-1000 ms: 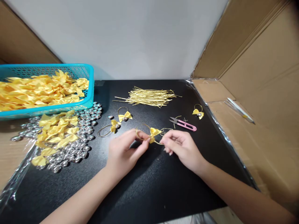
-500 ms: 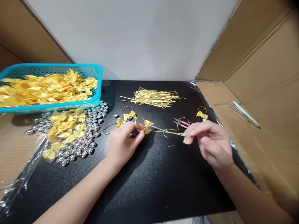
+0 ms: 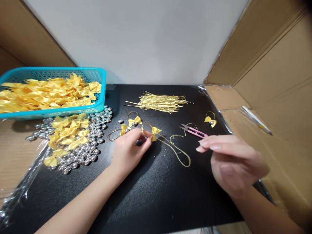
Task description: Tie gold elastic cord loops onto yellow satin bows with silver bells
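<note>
My left hand (image 3: 133,143) pinches a yellow bow (image 3: 155,132) at its left side, by a thin gold ring that rises behind the fingertips. From the bow a gold cord (image 3: 186,159) trails right in a long loose loop. My right hand (image 3: 234,161), slightly blurred, hovers beyond the loop's end with fingers stretched out and nothing visible in them. Pink thread snips (image 3: 196,131) lie just past its fingertips. Beside my left hand rest two bows with rings, one upper bow (image 3: 135,121) and one lower bow (image 3: 124,129).
A turquoise basket (image 3: 104,89) full of yellow bows stands at left. Silver bells (image 3: 83,156) and loose bows (image 3: 73,133) spread before it. A bundle of gold cords (image 3: 161,102) lies at the back. Another ringed bow (image 3: 211,121) and a white-handled cutter (image 3: 255,119) are at right.
My right hand has let go of the gold cord and moved right and slightly down. The cord, taut before, now hangs as a slack loop. My left hand keeps its hold.
</note>
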{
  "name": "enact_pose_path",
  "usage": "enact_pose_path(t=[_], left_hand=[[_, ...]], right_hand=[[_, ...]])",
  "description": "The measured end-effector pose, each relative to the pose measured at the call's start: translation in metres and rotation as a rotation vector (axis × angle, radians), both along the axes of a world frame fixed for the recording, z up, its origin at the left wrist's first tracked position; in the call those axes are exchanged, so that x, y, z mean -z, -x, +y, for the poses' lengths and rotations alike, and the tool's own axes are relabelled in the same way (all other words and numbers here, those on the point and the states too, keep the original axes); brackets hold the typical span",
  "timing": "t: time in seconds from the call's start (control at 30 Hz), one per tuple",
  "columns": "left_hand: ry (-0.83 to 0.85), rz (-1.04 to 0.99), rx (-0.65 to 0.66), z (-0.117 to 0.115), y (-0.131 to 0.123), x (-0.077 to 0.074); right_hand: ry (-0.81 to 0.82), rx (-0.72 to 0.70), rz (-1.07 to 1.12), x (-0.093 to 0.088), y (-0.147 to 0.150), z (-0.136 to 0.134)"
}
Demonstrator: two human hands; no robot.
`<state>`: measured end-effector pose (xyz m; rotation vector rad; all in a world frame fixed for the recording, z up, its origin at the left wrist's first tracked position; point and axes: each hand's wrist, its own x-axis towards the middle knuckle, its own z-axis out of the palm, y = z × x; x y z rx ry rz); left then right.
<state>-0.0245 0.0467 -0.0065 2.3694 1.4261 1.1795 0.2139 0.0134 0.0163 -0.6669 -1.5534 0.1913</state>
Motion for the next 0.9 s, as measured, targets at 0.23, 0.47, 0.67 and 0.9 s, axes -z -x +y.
enact_pose_path(t=[0.23, 0.47, 0.67, 0.9], left_hand=[[-0.088, 0.077, 0.171, -0.006, -0.006, -0.001], [-0.181, 0.127, 0.343, -0.010, -0.012, 0.000], [-0.221, 0.187, 0.398, -0.008, -0.010, 0.002], [-0.083, 0.067, 0.411, -0.011, -0.015, -0.001]], right_hand=[[0.451, 0.026, -0.285, 0.001, 0.019, 0.007], [0.588, -0.054, -0.353, 0.014, 0.035, 0.004], [0.749, -0.120, -0.327, 0.015, 0.033, 0.005], [0.664, -0.171, -0.273, 0.012, 0.035, 0.006]])
